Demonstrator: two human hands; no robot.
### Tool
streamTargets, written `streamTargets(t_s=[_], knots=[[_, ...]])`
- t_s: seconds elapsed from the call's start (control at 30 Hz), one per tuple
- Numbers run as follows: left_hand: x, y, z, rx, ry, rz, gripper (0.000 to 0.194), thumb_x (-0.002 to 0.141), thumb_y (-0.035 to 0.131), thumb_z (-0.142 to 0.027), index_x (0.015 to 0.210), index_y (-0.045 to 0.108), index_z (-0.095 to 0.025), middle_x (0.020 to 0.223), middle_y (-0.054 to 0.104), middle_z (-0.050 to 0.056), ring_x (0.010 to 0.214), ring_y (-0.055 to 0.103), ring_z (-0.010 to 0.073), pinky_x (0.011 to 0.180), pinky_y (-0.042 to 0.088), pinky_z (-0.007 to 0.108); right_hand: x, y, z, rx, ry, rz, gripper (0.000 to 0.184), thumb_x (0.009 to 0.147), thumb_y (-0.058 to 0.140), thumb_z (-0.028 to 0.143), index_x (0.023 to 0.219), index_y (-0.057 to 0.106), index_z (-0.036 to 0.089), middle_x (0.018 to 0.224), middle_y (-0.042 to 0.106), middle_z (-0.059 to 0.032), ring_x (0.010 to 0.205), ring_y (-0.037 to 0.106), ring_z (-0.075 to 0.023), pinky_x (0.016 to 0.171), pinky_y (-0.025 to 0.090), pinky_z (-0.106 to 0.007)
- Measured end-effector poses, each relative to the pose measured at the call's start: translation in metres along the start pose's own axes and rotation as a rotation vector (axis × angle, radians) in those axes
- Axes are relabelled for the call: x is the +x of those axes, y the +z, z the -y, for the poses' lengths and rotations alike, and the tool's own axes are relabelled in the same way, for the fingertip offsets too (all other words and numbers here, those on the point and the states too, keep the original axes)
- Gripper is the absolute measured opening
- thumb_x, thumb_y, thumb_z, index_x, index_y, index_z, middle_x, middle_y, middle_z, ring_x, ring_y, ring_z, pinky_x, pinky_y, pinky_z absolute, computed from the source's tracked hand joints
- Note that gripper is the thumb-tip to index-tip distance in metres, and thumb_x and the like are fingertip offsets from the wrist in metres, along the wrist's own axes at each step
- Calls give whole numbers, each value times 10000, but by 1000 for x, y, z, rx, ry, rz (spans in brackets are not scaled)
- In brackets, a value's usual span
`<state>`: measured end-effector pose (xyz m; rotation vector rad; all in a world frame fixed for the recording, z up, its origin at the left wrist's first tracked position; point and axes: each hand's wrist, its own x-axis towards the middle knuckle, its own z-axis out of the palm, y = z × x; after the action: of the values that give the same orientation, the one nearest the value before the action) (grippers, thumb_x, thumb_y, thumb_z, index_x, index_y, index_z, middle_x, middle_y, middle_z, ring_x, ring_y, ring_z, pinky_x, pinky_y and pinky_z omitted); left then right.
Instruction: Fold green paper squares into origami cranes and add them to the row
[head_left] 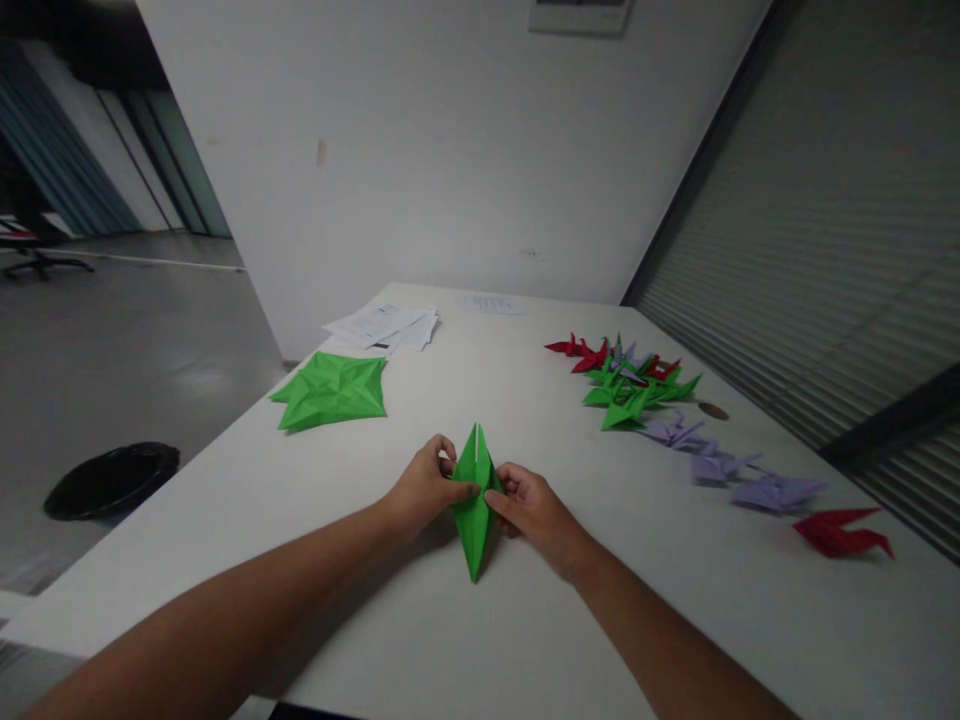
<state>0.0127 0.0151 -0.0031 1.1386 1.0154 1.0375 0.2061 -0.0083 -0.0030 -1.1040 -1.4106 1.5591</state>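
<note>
Between my two hands is a green origami paper (473, 525) folded into a long, narrow diamond, with a slit running down its upper half. My left hand (431, 487) pinches its left side, the thumb lying on the front near the middle. On the other side my right hand (534, 505) grips the right edge, thumb pressed near the centre and fingers curled behind. The paper's lower tip points toward me, close to the table top. Some of the fingers behind the paper are hidden.
Creased green sheets (334, 390) lie to the left, with printed papers (386, 325) beyond them. Folded green cranes (630, 400), purple cranes (776, 491) and a red crane (840, 532) line the right side of the white table (480, 350). A black bin (112, 480) stands on the floor at left.
</note>
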Motion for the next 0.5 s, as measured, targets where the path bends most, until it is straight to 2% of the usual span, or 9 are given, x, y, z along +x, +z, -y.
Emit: streamTargets(t_s=[0.1,0.3,0.5], knots=[[0,0,-1,-29,-9,-6,533,596,844,-196,904,411,-237,663,599,-92,559,592,112,512,440,192,1,-1,-2,5,7,26,520,769,804,632,899,557,194,722,581,35,564,501,-90,494,359,-208],[-3,4,-2,-27,22,54,529,607,853,-202,884,404,-236,652,628,-76,541,584,110,496,409,178,3,2,-5,-58,-29,18,499,799,781,622,909,562,187,690,526,56,514,432,-74,448,301,-209],[-5,5,-1,-73,19,128,541,649,864,-244,914,393,-235,688,663,-57,564,611,118,525,441,194,3,1,-8,-121,-1,-22,496,818,733,645,908,586,179,663,559,40,510,488,-95,458,369,-221]])
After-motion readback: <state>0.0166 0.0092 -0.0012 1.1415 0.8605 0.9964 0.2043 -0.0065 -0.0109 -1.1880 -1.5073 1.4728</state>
